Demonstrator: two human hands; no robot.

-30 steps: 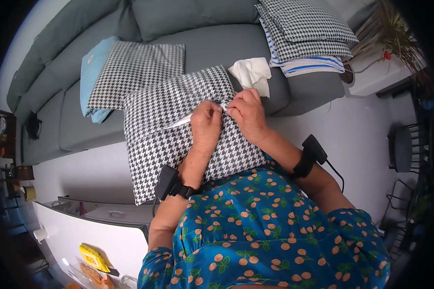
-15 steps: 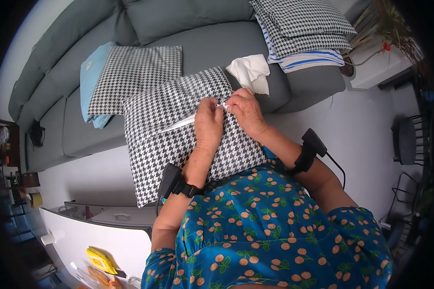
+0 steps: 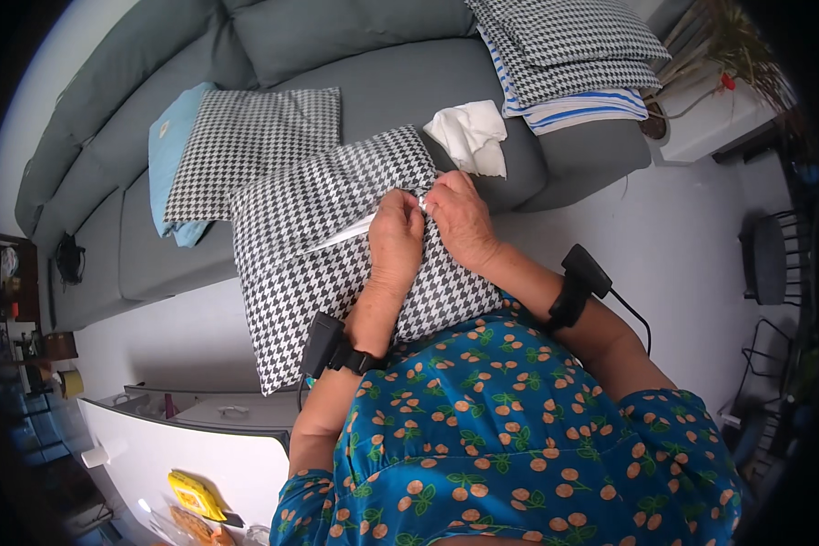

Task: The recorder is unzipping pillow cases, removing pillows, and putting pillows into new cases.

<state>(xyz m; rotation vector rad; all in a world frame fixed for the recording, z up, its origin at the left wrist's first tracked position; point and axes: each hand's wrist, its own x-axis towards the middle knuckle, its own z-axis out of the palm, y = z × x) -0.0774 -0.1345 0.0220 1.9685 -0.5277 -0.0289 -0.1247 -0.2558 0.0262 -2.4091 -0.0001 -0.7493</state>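
A houndstooth cushion rests on my lap and reaches toward the sofa. Across its upper part runs a white zipper, parted at the left with white fabric showing. My left hand is closed at the right end of that opening, pinching the zipper. My right hand is closed just beside it, its fingertips gripping the same spot near the cushion's right edge. What exactly is between the fingertips is small and partly hidden. A crumpled white cloth lies on the sofa just beyond my hands.
A grey sofa holds another houndstooth cushion over a light blue one, and stacked cushions at right. A potted plant, dark chairs and a white table with a yellow pack surround me.
My hands stay at the zipper, with small shifts of the fingers; the left has edged slightly right since a second ago. The cushion has barely moved.
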